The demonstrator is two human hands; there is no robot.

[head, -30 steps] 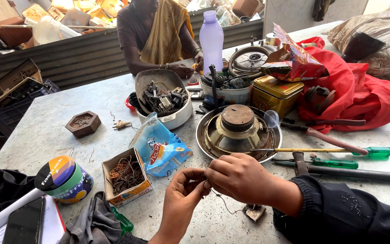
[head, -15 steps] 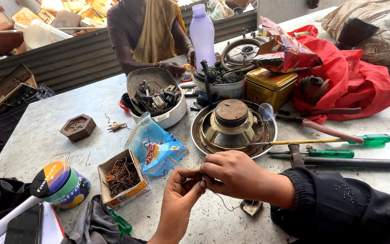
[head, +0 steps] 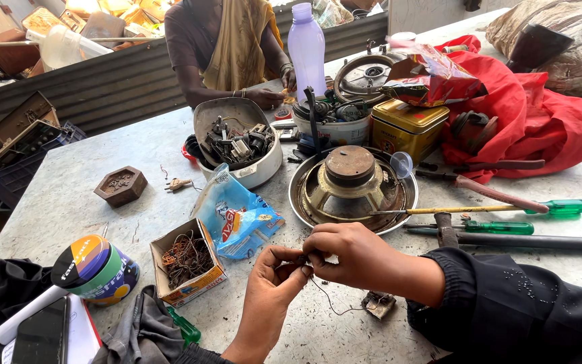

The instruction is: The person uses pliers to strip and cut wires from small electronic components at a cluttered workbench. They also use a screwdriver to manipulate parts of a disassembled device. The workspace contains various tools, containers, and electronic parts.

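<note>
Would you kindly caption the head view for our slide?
Both hands, left hand and right hand, pinch a thin wire near a speaker.

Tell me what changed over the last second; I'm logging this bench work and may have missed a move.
Little changed. The left hand and right hand stay pinched together on a tiny part, a thin wire still trailing below to a small component on the grey table. The round metal speaker, screwdrivers and small cardboard box of wire scraps have not moved.
</note>
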